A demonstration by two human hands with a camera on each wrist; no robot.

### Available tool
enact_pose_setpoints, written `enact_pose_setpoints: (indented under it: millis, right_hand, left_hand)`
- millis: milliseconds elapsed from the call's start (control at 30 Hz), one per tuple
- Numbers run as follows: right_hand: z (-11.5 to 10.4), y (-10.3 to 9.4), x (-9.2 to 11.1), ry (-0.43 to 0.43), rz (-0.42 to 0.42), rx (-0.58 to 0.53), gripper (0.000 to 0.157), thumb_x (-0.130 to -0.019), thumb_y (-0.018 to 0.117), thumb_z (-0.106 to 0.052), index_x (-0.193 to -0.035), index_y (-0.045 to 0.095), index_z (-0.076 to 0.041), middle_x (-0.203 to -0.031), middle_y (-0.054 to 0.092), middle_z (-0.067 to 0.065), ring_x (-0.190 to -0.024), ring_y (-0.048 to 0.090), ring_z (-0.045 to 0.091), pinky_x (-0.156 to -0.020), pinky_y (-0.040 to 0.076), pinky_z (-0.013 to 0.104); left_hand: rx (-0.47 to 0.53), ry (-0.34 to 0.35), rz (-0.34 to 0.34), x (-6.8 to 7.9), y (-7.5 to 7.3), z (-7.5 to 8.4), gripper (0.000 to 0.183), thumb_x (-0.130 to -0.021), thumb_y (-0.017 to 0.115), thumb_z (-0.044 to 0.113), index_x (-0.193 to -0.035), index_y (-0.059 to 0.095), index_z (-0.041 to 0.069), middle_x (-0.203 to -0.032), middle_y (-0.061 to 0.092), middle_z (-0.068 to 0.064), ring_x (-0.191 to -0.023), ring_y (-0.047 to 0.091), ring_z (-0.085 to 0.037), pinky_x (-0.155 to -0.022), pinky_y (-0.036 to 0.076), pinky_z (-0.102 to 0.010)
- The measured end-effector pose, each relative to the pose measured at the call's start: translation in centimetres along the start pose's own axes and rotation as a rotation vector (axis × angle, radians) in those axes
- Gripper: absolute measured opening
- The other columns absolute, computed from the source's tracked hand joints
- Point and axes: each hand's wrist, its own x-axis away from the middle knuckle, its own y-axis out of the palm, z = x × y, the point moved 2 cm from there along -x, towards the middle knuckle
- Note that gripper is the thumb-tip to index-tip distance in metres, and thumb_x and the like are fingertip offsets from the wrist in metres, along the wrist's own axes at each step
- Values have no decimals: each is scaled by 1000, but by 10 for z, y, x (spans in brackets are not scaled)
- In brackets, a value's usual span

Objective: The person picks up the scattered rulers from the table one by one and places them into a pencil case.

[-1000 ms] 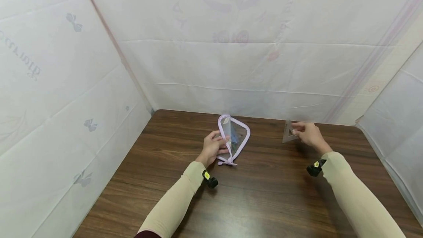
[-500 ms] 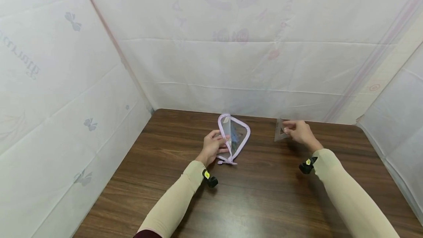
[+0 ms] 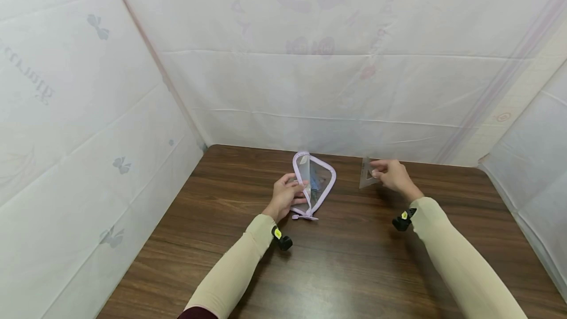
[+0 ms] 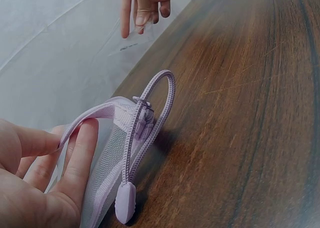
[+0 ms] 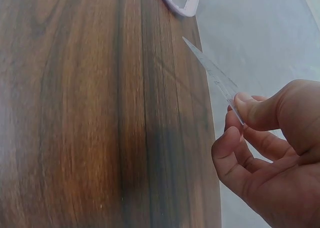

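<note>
A see-through mesh zip pouch with lilac trim stands partly spread at the middle of the table, a bluish item showing through its side. My left hand pinches the pouch's edge between thumb and fingers, holding its mouth apart. In the left wrist view a lilac cord zip pull hangs from the pouch's corner. To the right, my right hand pinches a clear triangular set square by one edge, its pointed corner turned toward the pouch. Printed scale marks show on the set square in the right wrist view.
The dark wood-grain table ends at the back against a pale printed sheet. More sheeting rises at the left and right sides. Each wrist carries a small black camera.
My right hand has moved left with the set square, bringing it closer to the pouch. My left hand and the pouch have stayed in place.
</note>
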Motion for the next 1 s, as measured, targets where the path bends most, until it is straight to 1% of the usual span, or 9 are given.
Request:
enact_pose_setpoints:
  millis: [200, 433, 767, 900, 1000]
  right_hand:
    - [-5, 6, -3, -9, -10, -13, 35, -101, 63, -4, -136, 62, 3, -116, 70, 27, -87, 71, 37, -65, 61, 31]
    - [-10, 13, -7, -8, -21, -25, 35, -101, 64, -5, -136, 63, 2, -115, 71, 25, -84, 71, 34, -64, 62, 31]
    - [-17, 21, -11, -13, -26, -34, 35, -101, 64, -5, -136, 63, 0, -116, 70, 24, -87, 71, 33, -67, 63, 34]
    - [-20, 25, -15, -18, -29, -42, 35, -101, 64, -5, -135, 63, 1, -115, 70, 24, -87, 71, 33, -66, 63, 34]
    - [-24, 28, -16, -20, -29, -41, 35, -101, 65, -5, -135, 63, 2, -114, 71, 24, -85, 72, 33, -65, 63, 33]
  left_hand:
    - [6, 2, 14, 1, 0, 0, 38, -96, 67, -5, -133, 57, 3, -120, 72, -17, -68, 67, -17, -69, 66, -41]
    - [13, -2, 24, 2, 1, 0, 39, -95, 66, -6, -132, 58, 4, -119, 73, -16, -68, 67, -17, -67, 66, -39]
    - [-2, -1, 13, 2, 2, 2, 42, -95, 71, 0, -134, 57, 2, -122, 71, -19, -69, 66, -17, -70, 66, -40]
    - [-4, -5, 11, 2, 1, 2, 43, -95, 71, 0, -135, 56, 2, -123, 71, -19, -70, 66, -16, -73, 66, -42]
    - [-4, -3, 11, 2, 1, 3, 43, -95, 72, 0, -135, 56, 2, -122, 71, -18, -71, 67, -17, -73, 66, -42]
